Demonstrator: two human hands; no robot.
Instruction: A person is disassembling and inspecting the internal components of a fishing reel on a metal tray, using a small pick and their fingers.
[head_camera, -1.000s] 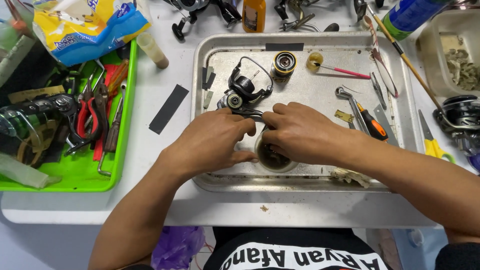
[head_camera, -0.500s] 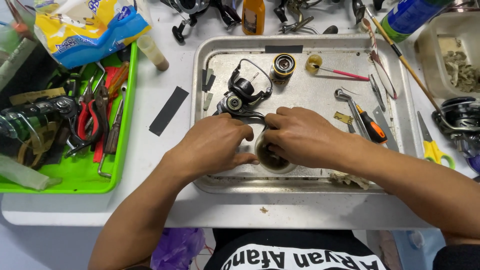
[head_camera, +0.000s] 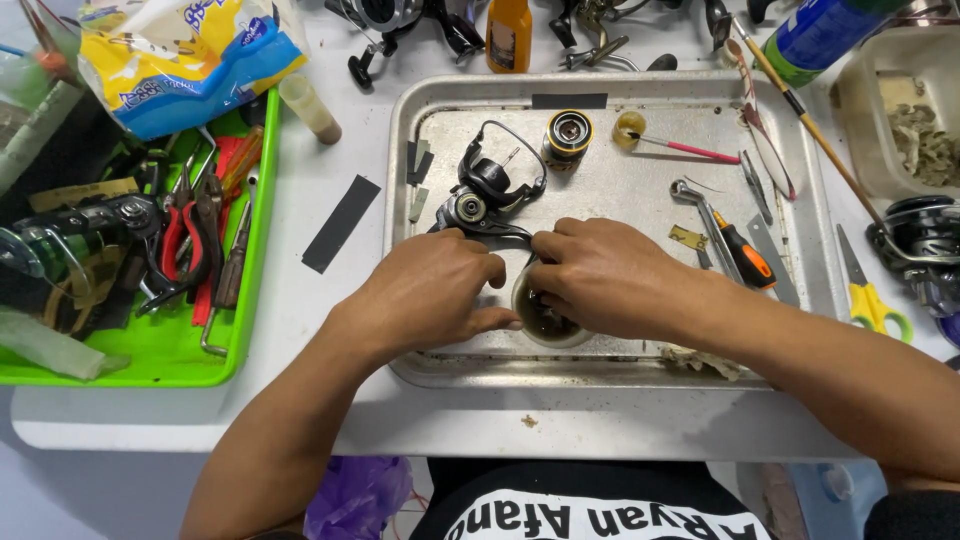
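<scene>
Black metal reel (head_camera: 487, 192) lies in the steel tray (head_camera: 640, 375), just above both hands. Left hand (head_camera: 435, 295) and right hand (head_camera: 600, 275) curl, fingertips pinching a part at its lower edge, over a small cup (head_camera: 543, 322). Likely stiff, greasy, fairly heavy; best held by the body. Its long axis runs diagonally, lower-left to upper-right.

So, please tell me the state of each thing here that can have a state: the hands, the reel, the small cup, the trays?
Left hand: closed, fingers curled at the small cup.
Right hand: closed over the cup's rim.
Small cup: upright, holds dark liquid.
Fishing reel: lying on its side, spool off.
Spool: detached, standing apart.
Metal tray: flat, dirty.
Green tray: full of tools.
</scene>
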